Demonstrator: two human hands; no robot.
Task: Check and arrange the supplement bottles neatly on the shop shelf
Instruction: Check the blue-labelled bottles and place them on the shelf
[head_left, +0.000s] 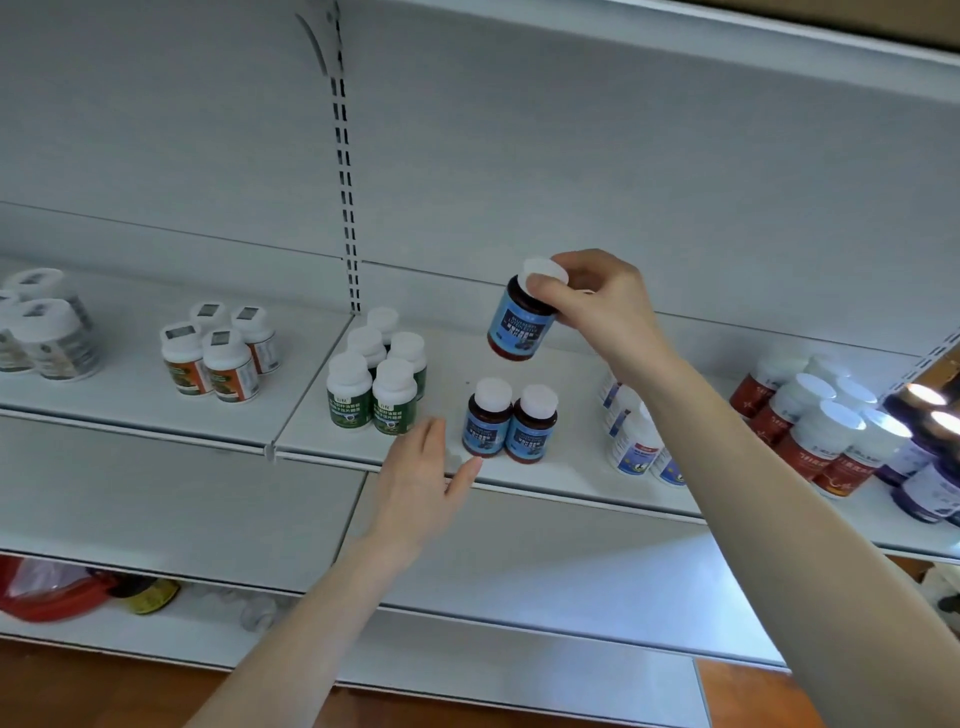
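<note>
Above the shelf (571, 358): blue-label bottle (519, 325), tilted, in air.
Right hand (597, 296): grips its white cap (543, 269).
Left hand (415, 478): fingers straight, holding nothing, beside two matching bottles (488, 423) at shelf front.

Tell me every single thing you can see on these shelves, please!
held blue-label bottle: one, brown, white cap, in the air above the pair
blue-label pair: two, brown, white caps, shelf front, middle
green-label bottles: five, white caps, left of the pair
orange-label bottles: four, white caps, left section
grey-label jars: several, far left, partly cut off
white bottles: several, behind the right forearm
red-label bottles: several, right
purple bottles: a few, far right
red bag: one, lower shelf, left
shelf: white, several levels
left grip: open, near the shelf's front edge
right grip: pinches the held bottle's cap
</note>
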